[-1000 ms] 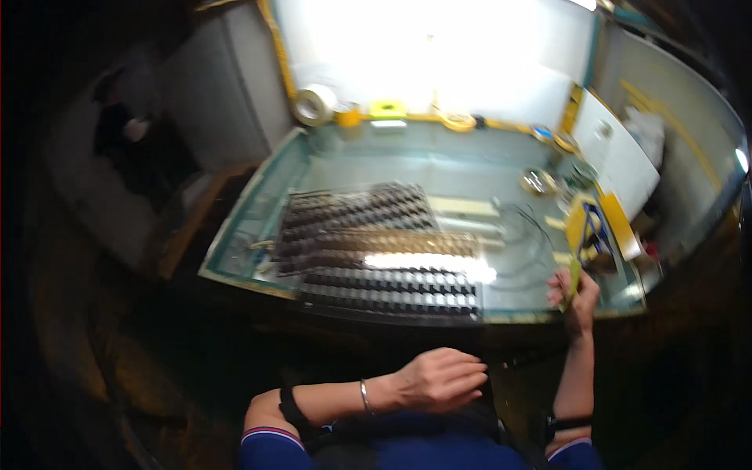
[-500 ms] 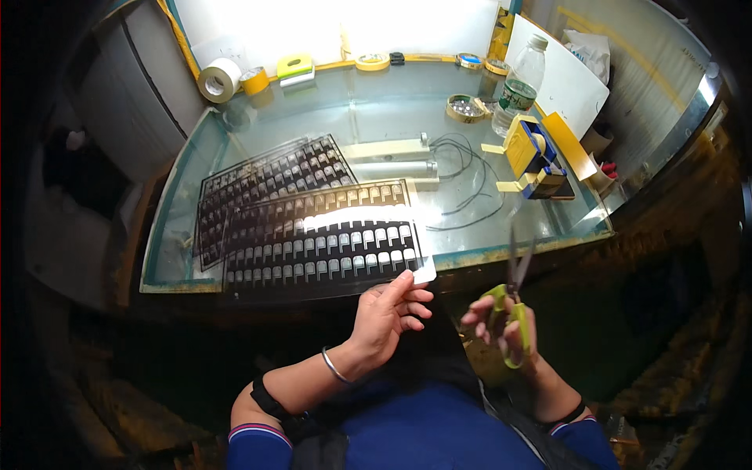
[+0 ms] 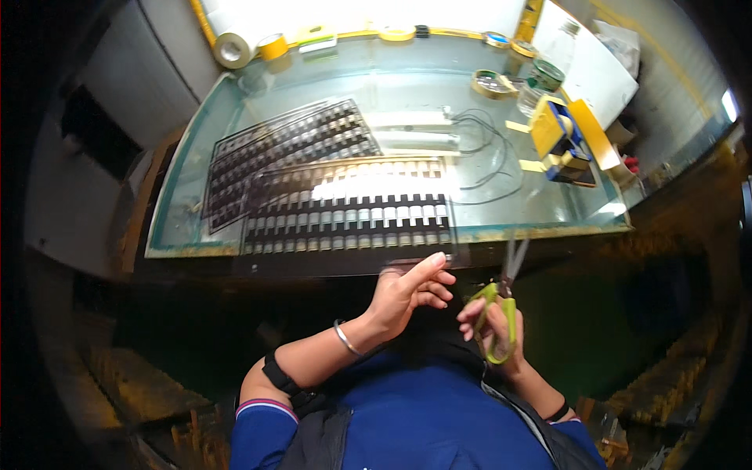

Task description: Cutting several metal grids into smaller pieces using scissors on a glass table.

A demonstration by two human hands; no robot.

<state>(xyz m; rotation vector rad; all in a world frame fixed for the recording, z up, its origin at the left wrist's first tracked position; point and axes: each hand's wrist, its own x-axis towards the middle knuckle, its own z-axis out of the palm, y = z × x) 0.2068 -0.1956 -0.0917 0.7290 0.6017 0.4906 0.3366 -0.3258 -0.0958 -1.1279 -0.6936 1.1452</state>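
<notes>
My left hand pinches the near right corner of a dark film sheet, its thumb on top and its other fingers curled below. Rows of small light rectangular shapes cover the sheet, blurred by motion. It slants over the front of a glass-topped table. A similar pair of dark patterned sheets lies behind it, partly covered. In my right hand are scissors with green handles, blades pointing away from me and slightly apart. They are to the right of the held sheet, not touching it.
Right on the table stand a blue and yellow tape dispenser and a clear bottle. A tape roll lies nearby. Two pale bars with black cables are mid-table. More tape rolls line the back.
The whole view has shifted, so the table sits higher and further right. My left hand still grips the sheet. The scissor blades are closer together, and my right hand has drawn slightly nearer to my left.
</notes>
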